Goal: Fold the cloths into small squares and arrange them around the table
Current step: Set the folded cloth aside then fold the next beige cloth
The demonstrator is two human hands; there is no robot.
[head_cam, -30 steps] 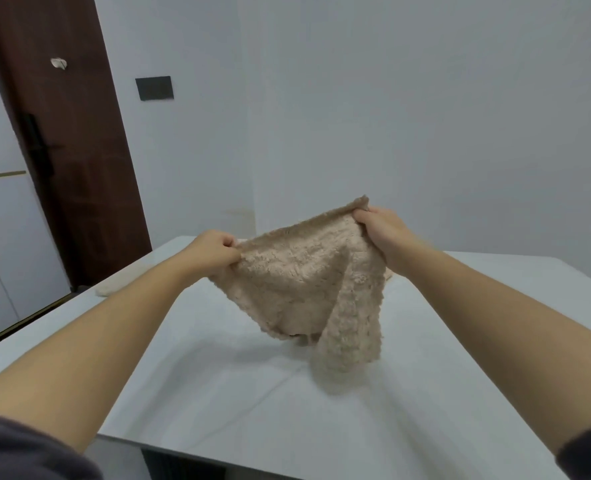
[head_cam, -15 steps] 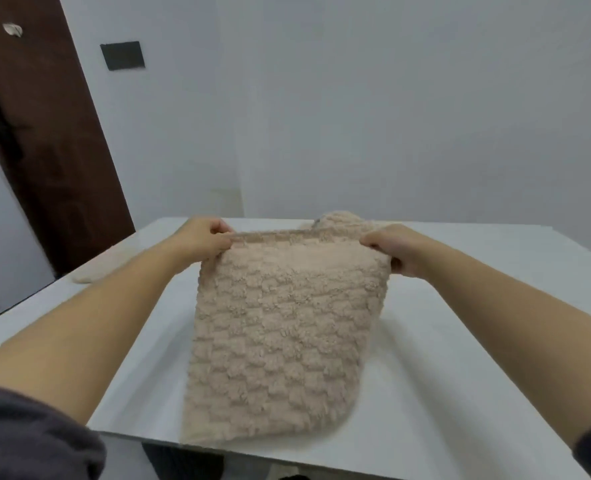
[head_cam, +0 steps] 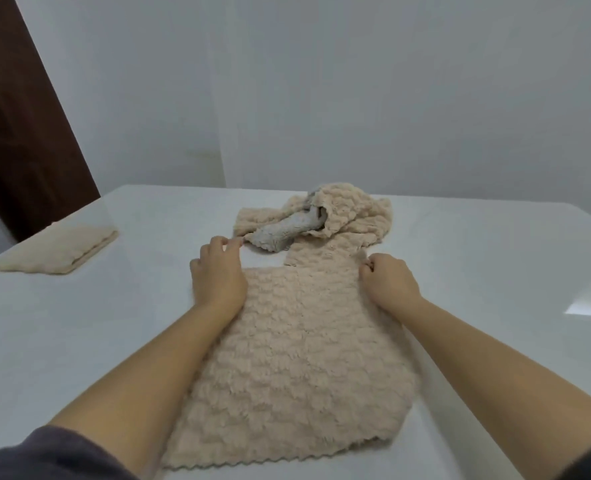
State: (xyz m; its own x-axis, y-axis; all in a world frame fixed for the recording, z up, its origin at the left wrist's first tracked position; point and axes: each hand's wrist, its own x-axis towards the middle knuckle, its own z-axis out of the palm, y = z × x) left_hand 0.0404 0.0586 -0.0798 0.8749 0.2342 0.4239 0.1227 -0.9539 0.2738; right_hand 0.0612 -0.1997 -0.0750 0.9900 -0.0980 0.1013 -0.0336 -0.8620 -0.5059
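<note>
1. The spread cloth [head_cam: 294, 368] lay flat on the table [head_cam: 494, 306] in the lower centre of the frame. It was a beige, fluffy square with a bumpy, waffle-like pile and a scalloped hem along its near edge.
2. The right hand [head_cam: 389, 284] sat at the cloth's far right corner, right of centre, with its fingers curled in and pinching the edge of the cloth.
3. The left hand [head_cam: 217, 275] lay over the far left corner, with its heel on the cloth and its curled fingertips reaching past the far edge. Whether it gripped the corner could not be told, since the hand hid it.
4. Both forearms were bare, and dark grey sleeves [head_cam: 44, 455] showed at the bottom corners of the frame.
5. Just above the hands in the upper centre was the pile [head_cam: 352, 216] — crumpled beige cloths of the same nubby weave. A flap of one touched the spread cloth's far edge.
6. A grey cloth [head_cam: 283, 233] with a rougher, matted look poked out of the pile toward the left hand's fingertips.
7. At the left edge of the frame a folded cloth [head_cam: 58, 252], beige and flat, rested near the table's rim, well apart from the rest.
8. The table was white and glossy — a bright reflection shone at its right side.
9. Behind it rose a plain pale wall [head_cam: 356, 81], and a dark brown wooden door [head_cam: 17, 133] filled the upper left.
</note>
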